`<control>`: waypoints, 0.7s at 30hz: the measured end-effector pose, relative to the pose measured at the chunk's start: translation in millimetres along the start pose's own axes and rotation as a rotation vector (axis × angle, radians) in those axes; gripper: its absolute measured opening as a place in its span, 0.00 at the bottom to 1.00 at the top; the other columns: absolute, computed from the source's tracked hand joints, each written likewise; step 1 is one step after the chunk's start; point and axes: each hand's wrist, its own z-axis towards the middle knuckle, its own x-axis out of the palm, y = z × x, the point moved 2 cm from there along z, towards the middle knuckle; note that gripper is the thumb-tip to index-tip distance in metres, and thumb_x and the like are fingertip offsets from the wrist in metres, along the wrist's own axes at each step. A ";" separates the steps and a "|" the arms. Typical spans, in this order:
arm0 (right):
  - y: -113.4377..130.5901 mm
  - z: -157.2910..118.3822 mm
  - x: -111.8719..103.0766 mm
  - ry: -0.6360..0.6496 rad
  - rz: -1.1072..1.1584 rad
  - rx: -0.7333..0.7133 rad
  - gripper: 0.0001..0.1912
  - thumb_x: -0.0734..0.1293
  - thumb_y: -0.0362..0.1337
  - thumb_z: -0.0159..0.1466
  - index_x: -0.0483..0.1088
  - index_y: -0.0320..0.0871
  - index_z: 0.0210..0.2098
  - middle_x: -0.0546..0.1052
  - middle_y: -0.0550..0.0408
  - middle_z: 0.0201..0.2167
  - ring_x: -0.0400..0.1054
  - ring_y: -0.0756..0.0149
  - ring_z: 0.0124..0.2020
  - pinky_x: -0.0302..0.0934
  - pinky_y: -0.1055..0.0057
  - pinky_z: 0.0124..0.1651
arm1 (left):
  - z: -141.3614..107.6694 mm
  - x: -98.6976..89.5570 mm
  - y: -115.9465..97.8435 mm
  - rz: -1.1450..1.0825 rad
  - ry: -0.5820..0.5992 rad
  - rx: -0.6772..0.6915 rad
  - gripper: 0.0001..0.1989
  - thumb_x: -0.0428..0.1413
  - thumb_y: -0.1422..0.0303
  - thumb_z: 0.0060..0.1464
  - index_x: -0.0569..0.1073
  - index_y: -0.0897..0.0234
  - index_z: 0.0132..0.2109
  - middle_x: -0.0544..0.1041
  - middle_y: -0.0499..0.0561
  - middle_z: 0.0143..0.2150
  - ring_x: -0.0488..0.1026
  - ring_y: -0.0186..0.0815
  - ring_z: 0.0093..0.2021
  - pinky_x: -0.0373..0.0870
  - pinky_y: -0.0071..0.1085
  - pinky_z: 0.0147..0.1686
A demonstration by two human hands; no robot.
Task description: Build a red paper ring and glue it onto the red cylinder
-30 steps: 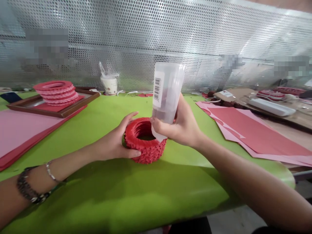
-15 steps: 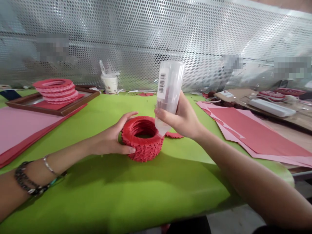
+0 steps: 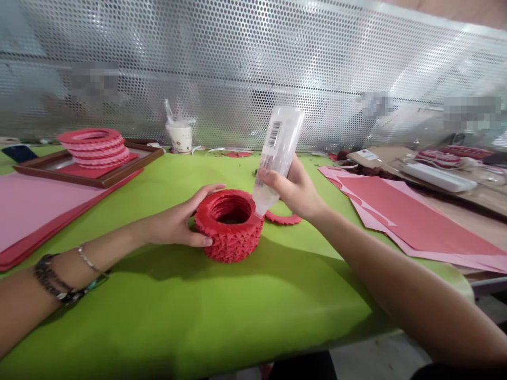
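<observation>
A thick stack of red paper rings (image 3: pixel 233 243) with jagged edges stands on the green tabletop. My left hand (image 3: pixel 184 216) is curved around its left side, thumb at the front and fingers behind, gripping it. My right hand (image 3: pixel 295 187) is wrapped round a translucent squeeze bottle (image 3: pixel 279 142) with a barcode label, tipped upside down. The bottle's nozzle meets the right part of the stack's top ring, which looks shiny. Behind the bottle, a single red paper ring (image 3: pixel 287 219) lies flat, partly hidden.
To the left, a brown tray (image 3: pixel 103 180) bears stacked pink and red rings (image 3: pixel 95 145). Pink and red paper sheets (image 3: pixel 415 211) lie at the right, others (image 3: pixel 51 211) at the left. A white cup (image 3: pixel 180 137) stands before the perforated metal panel (image 3: pixel 222 63).
My right hand has tilted the bottle further, and its nozzle has moved slightly along the top ring's right side. More of the loose ring shows. My left hand keeps its grip.
</observation>
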 end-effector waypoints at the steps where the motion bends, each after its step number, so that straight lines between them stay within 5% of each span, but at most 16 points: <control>1: -1.7 0.9 -1.0 -0.002 0.003 0.005 0.10 0.65 0.39 0.55 0.59 0.45 0.32 0.67 0.60 0.28 0.65 0.69 0.30 0.66 0.67 0.33 | 0.0 -0.3 0.0 0.003 -0.003 0.001 0.45 0.59 0.60 0.45 0.41 0.57 0.63 0.56 0.60 0.62 0.55 0.51 0.61 0.53 0.48 0.59; 11: -7.8 4.9 -3.1 -0.013 0.015 0.029 0.11 0.65 0.40 0.54 0.58 0.46 0.33 0.67 0.60 0.29 0.65 0.69 0.31 0.66 0.67 0.34 | -2.7 -4.2 6.2 -0.018 0.057 0.043 0.46 0.59 0.62 0.45 0.39 0.58 0.63 0.59 0.61 0.62 0.57 0.51 0.61 0.56 0.47 0.58; 16: -17.1 9.0 -12.6 -0.144 0.061 0.053 0.15 0.67 0.44 0.53 0.59 0.46 0.34 0.68 0.60 0.30 0.66 0.68 0.33 0.66 0.67 0.35 | -6.8 -4.7 2.3 -0.002 0.139 0.046 0.48 0.59 0.64 0.45 0.35 0.56 0.64 0.58 0.60 0.63 0.57 0.49 0.61 0.55 0.45 0.58; 21: -5.2 5.5 -11.4 -0.192 0.144 0.199 0.18 0.67 0.50 0.52 0.60 0.47 0.35 0.69 0.58 0.31 0.67 0.66 0.33 0.66 0.67 0.31 | -6.3 0.3 -1.8 -0.020 0.031 0.001 0.47 0.60 0.61 0.44 0.39 0.54 0.64 0.60 0.57 0.62 0.58 0.50 0.60 0.55 0.47 0.58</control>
